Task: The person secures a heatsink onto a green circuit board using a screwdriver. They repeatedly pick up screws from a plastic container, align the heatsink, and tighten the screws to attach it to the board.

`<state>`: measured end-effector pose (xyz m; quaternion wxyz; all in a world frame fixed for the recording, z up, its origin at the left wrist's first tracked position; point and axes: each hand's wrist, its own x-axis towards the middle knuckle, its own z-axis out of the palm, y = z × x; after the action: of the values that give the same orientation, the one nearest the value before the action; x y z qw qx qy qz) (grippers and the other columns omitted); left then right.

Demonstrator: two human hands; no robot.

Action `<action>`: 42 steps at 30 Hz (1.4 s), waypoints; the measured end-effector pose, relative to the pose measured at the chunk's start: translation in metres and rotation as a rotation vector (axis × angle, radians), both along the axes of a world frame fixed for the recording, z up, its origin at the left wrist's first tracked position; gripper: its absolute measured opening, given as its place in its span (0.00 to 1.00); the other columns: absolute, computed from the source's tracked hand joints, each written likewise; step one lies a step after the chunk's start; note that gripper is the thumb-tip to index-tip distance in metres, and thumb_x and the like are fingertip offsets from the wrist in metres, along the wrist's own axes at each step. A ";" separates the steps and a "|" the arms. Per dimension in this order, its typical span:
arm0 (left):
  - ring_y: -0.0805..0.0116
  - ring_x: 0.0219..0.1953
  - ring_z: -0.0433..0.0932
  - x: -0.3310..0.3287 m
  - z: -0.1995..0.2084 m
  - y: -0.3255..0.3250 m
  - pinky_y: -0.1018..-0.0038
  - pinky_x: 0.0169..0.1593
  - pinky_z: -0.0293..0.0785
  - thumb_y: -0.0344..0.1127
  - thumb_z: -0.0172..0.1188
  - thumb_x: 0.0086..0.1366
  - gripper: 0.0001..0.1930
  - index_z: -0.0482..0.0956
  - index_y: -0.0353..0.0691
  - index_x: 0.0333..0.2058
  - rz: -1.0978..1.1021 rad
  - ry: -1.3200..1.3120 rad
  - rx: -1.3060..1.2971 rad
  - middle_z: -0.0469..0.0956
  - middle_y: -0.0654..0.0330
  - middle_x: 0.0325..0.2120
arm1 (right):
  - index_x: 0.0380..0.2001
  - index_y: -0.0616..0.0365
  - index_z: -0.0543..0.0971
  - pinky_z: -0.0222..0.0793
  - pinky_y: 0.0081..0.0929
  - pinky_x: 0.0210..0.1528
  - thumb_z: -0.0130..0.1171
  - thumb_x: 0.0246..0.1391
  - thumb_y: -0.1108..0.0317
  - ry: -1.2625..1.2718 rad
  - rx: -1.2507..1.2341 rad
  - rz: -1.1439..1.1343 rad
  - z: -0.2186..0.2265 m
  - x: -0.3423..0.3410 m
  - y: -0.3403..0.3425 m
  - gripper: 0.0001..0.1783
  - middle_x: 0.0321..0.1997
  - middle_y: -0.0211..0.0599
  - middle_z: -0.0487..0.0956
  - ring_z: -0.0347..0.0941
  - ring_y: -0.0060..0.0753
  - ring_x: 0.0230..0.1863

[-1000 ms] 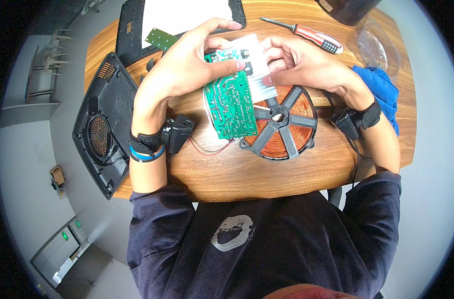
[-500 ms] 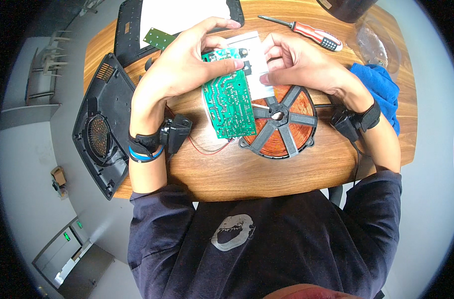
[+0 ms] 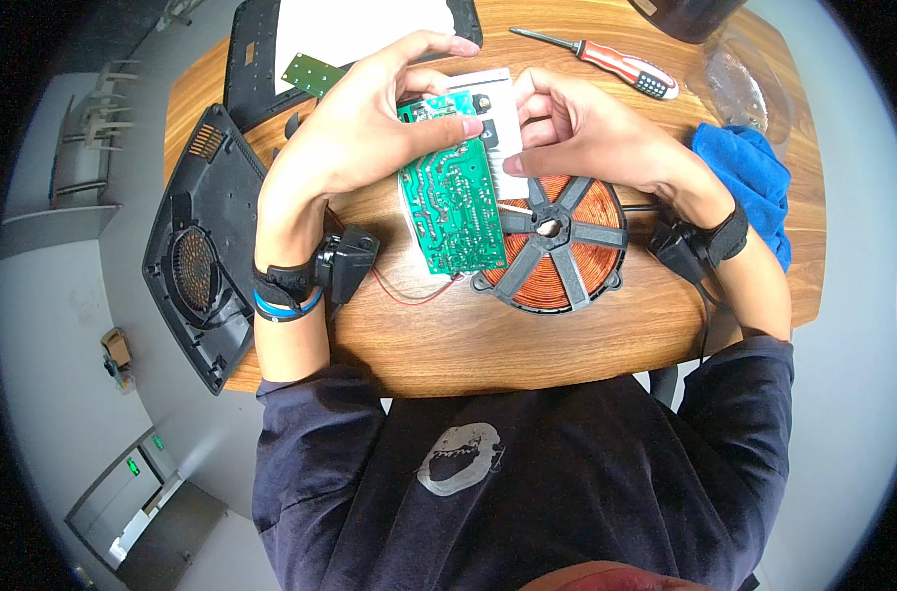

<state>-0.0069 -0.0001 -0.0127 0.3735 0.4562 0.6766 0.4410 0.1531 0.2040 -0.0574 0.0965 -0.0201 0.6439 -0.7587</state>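
Observation:
My left hand (image 3: 380,123) is closed on a green circuit board (image 3: 458,212), its thumb lying across the board's upper part. The board's soldered face is turned up. Along its upper right side runs a pale metal heat sink (image 3: 508,128) with small black components on it. My right hand (image 3: 591,133) pinches the heat sink's right edge between thumb and bent fingers. Just below and to the right lies a round induction coil (image 3: 567,271) of copper wire with black spokes, partly covered by the board. Thin red and dark wires (image 3: 409,298) trail from under the board.
A black housing with a round grille (image 3: 212,266) lies at the left. Behind my left hand are a small green board (image 3: 311,76) and a black panel (image 3: 256,49) with a white sheet. A red-handled screwdriver (image 3: 616,69), blue cloth (image 3: 739,172) and clear plastic dish (image 3: 744,94) lie right.
The heat sink has straightened and shifted slightly left against the board. My right hand has moved a little left with it, while my left hand stays nearly still.

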 end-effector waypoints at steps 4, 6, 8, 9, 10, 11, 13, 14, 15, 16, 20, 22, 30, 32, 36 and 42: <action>0.76 0.51 0.80 0.000 0.003 0.000 0.76 0.54 0.79 0.20 0.70 0.65 0.33 0.70 0.37 0.68 -0.002 -0.002 -0.020 0.83 0.60 0.47 | 0.52 0.63 0.74 0.80 0.20 0.51 0.69 0.59 0.82 0.022 0.006 0.020 0.003 0.001 0.004 0.20 0.47 0.36 0.84 0.84 0.24 0.48; 0.75 0.51 0.80 0.000 0.002 0.000 0.75 0.55 0.79 0.19 0.70 0.65 0.33 0.69 0.37 0.68 0.000 0.013 -0.010 0.84 0.59 0.48 | 0.52 0.62 0.74 0.80 0.20 0.50 0.69 0.60 0.82 0.034 0.021 0.028 0.006 0.001 0.006 0.20 0.47 0.36 0.84 0.83 0.23 0.48; 0.75 0.52 0.80 0.000 0.001 0.000 0.75 0.55 0.79 0.19 0.70 0.65 0.33 0.69 0.37 0.68 0.004 0.014 -0.003 0.84 0.59 0.48 | 0.53 0.62 0.74 0.80 0.19 0.49 0.68 0.60 0.82 0.021 0.037 0.029 0.011 0.002 0.008 0.20 0.48 0.36 0.84 0.83 0.22 0.47; 0.75 0.52 0.80 0.000 0.002 0.000 0.75 0.55 0.80 0.19 0.70 0.65 0.33 0.69 0.37 0.67 0.006 0.007 -0.001 0.84 0.59 0.48 | 0.53 0.62 0.74 0.80 0.19 0.49 0.68 0.60 0.82 0.029 0.034 0.031 0.010 0.002 0.008 0.20 0.47 0.36 0.84 0.83 0.22 0.47; 0.74 0.52 0.80 0.000 0.002 0.000 0.75 0.56 0.80 0.19 0.70 0.65 0.33 0.69 0.36 0.67 0.009 0.001 0.002 0.84 0.58 0.49 | 0.54 0.62 0.74 0.79 0.19 0.49 0.68 0.60 0.82 0.037 0.031 0.034 0.008 0.002 0.008 0.20 0.47 0.36 0.84 0.83 0.22 0.47; 0.74 0.53 0.80 0.000 0.002 0.000 0.75 0.56 0.80 0.19 0.70 0.65 0.33 0.69 0.36 0.67 0.002 0.002 -0.004 0.84 0.58 0.49 | 0.54 0.62 0.74 0.79 0.19 0.49 0.68 0.60 0.82 0.044 0.029 0.034 0.007 0.002 0.009 0.21 0.47 0.36 0.84 0.83 0.22 0.47; 0.74 0.53 0.80 -0.001 0.003 0.001 0.74 0.56 0.80 0.19 0.69 0.65 0.33 0.69 0.36 0.67 -0.009 0.003 -0.014 0.83 0.58 0.50 | 0.54 0.62 0.74 0.79 0.19 0.49 0.68 0.60 0.82 0.037 0.036 0.032 0.007 0.002 0.009 0.21 0.47 0.36 0.84 0.83 0.22 0.47; 0.74 0.53 0.80 -0.001 0.003 0.001 0.74 0.56 0.80 0.19 0.69 0.65 0.33 0.69 0.36 0.67 -0.006 -0.008 -0.014 0.83 0.58 0.50 | 0.54 0.62 0.74 0.79 0.19 0.49 0.68 0.60 0.82 0.034 0.039 0.033 0.007 0.002 0.009 0.21 0.47 0.36 0.84 0.83 0.22 0.47; 0.73 0.54 0.80 0.000 0.003 0.001 0.74 0.57 0.80 0.19 0.69 0.65 0.33 0.69 0.36 0.67 -0.003 -0.020 -0.013 0.83 0.58 0.51 | 0.54 0.61 0.74 0.79 0.19 0.49 0.68 0.60 0.82 0.034 0.037 0.033 0.007 0.002 0.009 0.21 0.47 0.36 0.84 0.83 0.22 0.47; 0.73 0.54 0.80 0.000 0.004 0.001 0.74 0.57 0.80 0.19 0.69 0.65 0.33 0.69 0.35 0.67 0.000 -0.031 -0.012 0.83 0.58 0.51 | 0.54 0.61 0.74 0.79 0.20 0.49 0.68 0.60 0.82 0.034 0.035 0.033 0.007 0.002 0.009 0.21 0.47 0.36 0.85 0.83 0.22 0.47; 0.72 0.56 0.79 -0.001 0.002 0.001 0.74 0.58 0.79 0.19 0.69 0.66 0.31 0.70 0.34 0.66 -0.010 0.025 0.016 0.82 0.57 0.53 | 0.54 0.61 0.74 0.79 0.20 0.49 0.68 0.61 0.81 0.047 0.026 0.036 0.007 0.003 0.010 0.20 0.47 0.35 0.85 0.83 0.21 0.47; 0.72 0.57 0.79 0.000 0.004 0.001 0.74 0.59 0.79 0.19 0.69 0.66 0.30 0.71 0.33 0.65 -0.015 0.016 -0.001 0.81 0.57 0.54 | 0.54 0.61 0.74 0.79 0.19 0.49 0.68 0.61 0.81 0.048 0.029 0.047 0.008 0.002 0.009 0.20 0.47 0.34 0.85 0.82 0.20 0.47; 0.72 0.56 0.79 0.005 0.010 0.000 0.73 0.59 0.78 0.19 0.69 0.65 0.30 0.71 0.34 0.65 -0.002 0.030 0.012 0.81 0.58 0.56 | 0.56 0.61 0.74 0.78 0.17 0.47 0.68 0.63 0.79 0.044 0.034 0.071 0.011 0.001 0.010 0.21 0.46 0.31 0.84 0.81 0.17 0.46; 0.73 0.56 0.79 0.005 0.010 0.000 0.73 0.59 0.78 0.19 0.69 0.65 0.31 0.71 0.34 0.66 -0.007 0.021 0.024 0.81 0.58 0.55 | 0.56 0.61 0.74 0.78 0.17 0.46 0.68 0.63 0.78 0.042 0.032 0.094 0.017 0.001 0.010 0.21 0.45 0.31 0.84 0.81 0.17 0.47; 0.73 0.55 0.79 0.006 0.007 0.000 0.73 0.59 0.78 0.18 0.68 0.66 0.31 0.71 0.35 0.66 -0.001 -0.011 0.036 0.81 0.58 0.54 | 0.56 0.60 0.73 0.77 0.17 0.44 0.67 0.63 0.79 0.039 0.033 0.116 0.016 0.000 0.013 0.21 0.43 0.29 0.83 0.80 0.16 0.44; 0.73 0.53 0.79 0.004 0.008 0.001 0.73 0.58 0.77 0.18 0.68 0.65 0.32 0.70 0.35 0.67 -0.003 -0.054 0.018 0.83 0.57 0.51 | 0.57 0.59 0.73 0.75 0.16 0.42 0.65 0.62 0.81 0.068 0.139 0.076 0.014 0.001 0.017 0.22 0.40 0.26 0.79 0.78 0.14 0.42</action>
<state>-0.0026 0.0012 -0.0049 0.3884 0.4483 0.6616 0.4588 0.1538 0.2205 -0.0434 0.1045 -0.0636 0.6969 -0.7067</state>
